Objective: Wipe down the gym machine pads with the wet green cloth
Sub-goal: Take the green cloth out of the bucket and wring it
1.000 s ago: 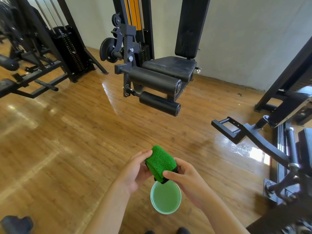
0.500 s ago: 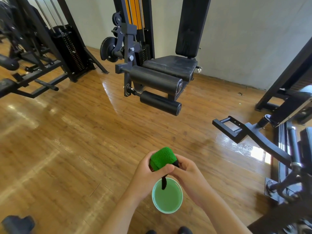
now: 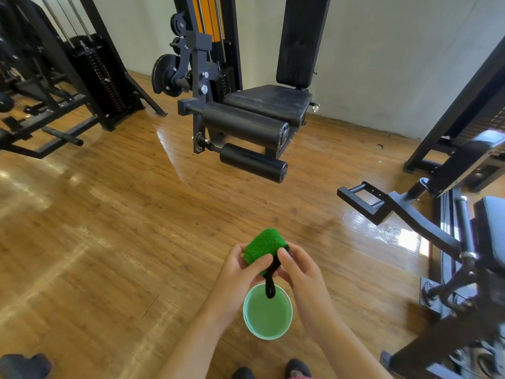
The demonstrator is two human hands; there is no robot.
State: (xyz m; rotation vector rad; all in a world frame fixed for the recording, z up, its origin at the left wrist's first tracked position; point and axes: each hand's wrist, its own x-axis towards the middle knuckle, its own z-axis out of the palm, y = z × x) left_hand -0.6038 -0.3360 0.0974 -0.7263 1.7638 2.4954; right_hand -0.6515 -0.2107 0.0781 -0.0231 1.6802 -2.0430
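Both hands squeeze a bunched green cloth [image 3: 263,242] over a green bucket [image 3: 267,314] on the floor. My left hand [image 3: 243,266] wraps the cloth from the left. From the right, my right hand [image 3: 296,269] pinches it. A black loop from the cloth hangs down above the bucket. Ahead stands a black leg machine with a seat pad [image 3: 269,101], a tall back pad [image 3: 302,39], an upper roller pad [image 3: 246,127] and a lower roller pad [image 3: 252,162].
A second black machine [image 3: 448,228] with a projecting metal arm stands close on the right. A cable machine with a weight stack [image 3: 101,75] fills the left background. Wooden floor [image 3: 109,228] stretches between them. Shoes show at the bottom edge.
The hands have closed tighter around the cloth, bunching it into a ball. The black loop has come free and now dangles over the bucket.
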